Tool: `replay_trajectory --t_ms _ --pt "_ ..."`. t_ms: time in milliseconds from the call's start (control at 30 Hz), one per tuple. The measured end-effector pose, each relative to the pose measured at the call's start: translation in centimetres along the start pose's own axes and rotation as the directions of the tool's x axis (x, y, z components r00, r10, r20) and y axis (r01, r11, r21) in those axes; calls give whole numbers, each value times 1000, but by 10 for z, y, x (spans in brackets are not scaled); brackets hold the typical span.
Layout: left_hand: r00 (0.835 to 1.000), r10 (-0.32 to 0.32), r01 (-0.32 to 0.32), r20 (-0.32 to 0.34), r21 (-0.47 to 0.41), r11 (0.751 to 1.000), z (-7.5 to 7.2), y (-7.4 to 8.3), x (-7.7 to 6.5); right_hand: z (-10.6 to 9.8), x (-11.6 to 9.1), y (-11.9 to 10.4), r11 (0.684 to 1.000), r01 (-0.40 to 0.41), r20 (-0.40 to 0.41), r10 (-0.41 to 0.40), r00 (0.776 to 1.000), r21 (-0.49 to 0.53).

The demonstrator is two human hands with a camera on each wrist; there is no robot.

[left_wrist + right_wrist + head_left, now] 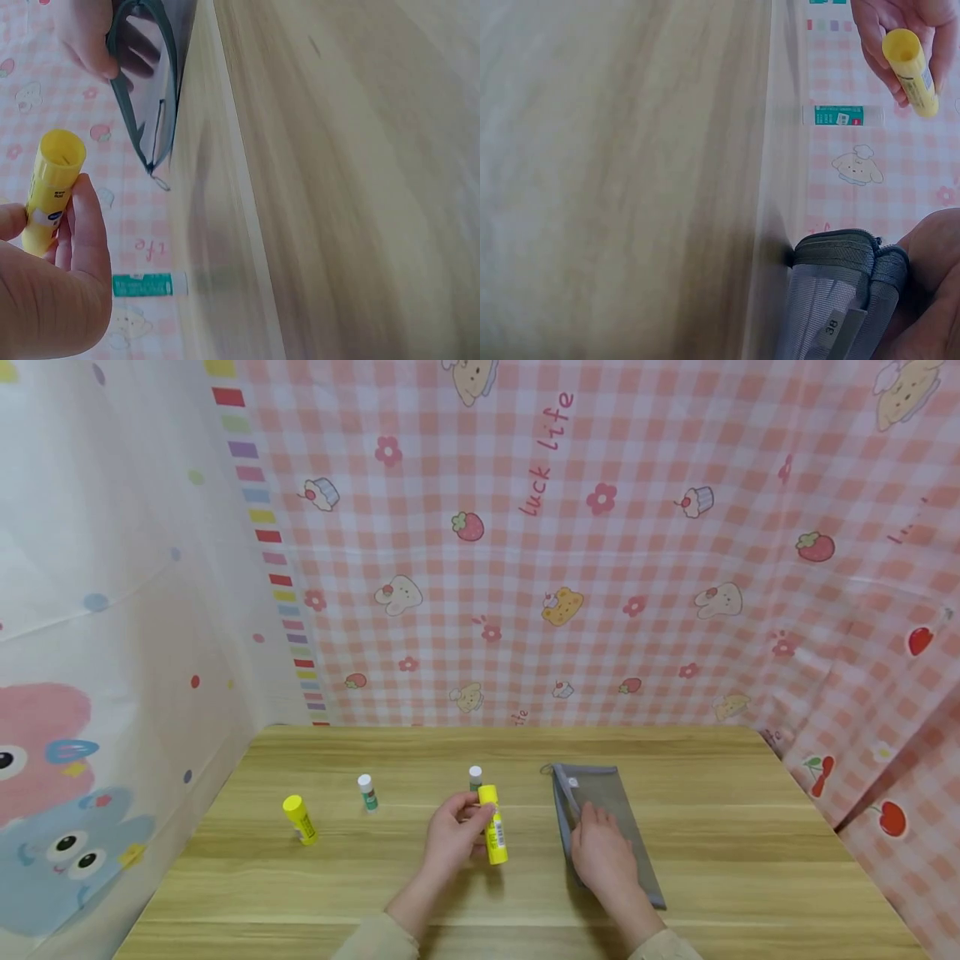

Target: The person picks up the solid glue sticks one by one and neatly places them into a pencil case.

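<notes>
My left hand [452, 833] pinches a yellow glue stick [492, 827] between thumb and fingers, held tilted above the table. To its right, my right hand [604, 853] grips the edge of a grey mesh zip pouch [611, 785]. The pouch's mouth gapes in the left wrist view, with the zipper [160, 127] undone and some right-hand fingers seen through the opening. Just behind the left hand stands a green glue stick [476, 776] with a white cap, its lower part hidden in the head view.
Farther left, another yellow glue stick [300, 820] and a second white-capped green glue stick [367, 793] stand upright on the wooden table [390, 910]. A pink checked cloth [525, 560] hangs behind the table's far edge.
</notes>
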State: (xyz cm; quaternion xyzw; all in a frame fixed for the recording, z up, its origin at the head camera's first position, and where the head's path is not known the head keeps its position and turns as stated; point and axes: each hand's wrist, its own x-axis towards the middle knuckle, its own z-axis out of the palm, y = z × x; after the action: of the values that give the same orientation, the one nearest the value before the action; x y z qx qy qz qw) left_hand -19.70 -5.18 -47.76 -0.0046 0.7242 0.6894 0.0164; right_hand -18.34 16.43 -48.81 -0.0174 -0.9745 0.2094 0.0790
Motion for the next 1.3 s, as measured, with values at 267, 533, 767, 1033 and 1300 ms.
replay_trajectory --t_ms 267,533,767,1033,1300 --pt "1000 -28 29 11 -14 999 17 -5 4 -1 0 0 1000 -2 -4 2 1000 7" --pt "996 -91 92 18 -42 995 35 -9 12 0 -1 0 1000 -3 -5 3 1000 5" --pt "991 -131 132 15 -80 988 53 -10 19 -2 -1 -2 1000 -7 -1 7 1000 12" --pt "986 -167 166 0 -111 980 68 -6 21 -1 -1 -2 999 -23 -9 24 1000 30" --pt "983 -181 179 -12 -85 980 75 -11 26 -2 -2 -2 997 -55 17 54 998 61"
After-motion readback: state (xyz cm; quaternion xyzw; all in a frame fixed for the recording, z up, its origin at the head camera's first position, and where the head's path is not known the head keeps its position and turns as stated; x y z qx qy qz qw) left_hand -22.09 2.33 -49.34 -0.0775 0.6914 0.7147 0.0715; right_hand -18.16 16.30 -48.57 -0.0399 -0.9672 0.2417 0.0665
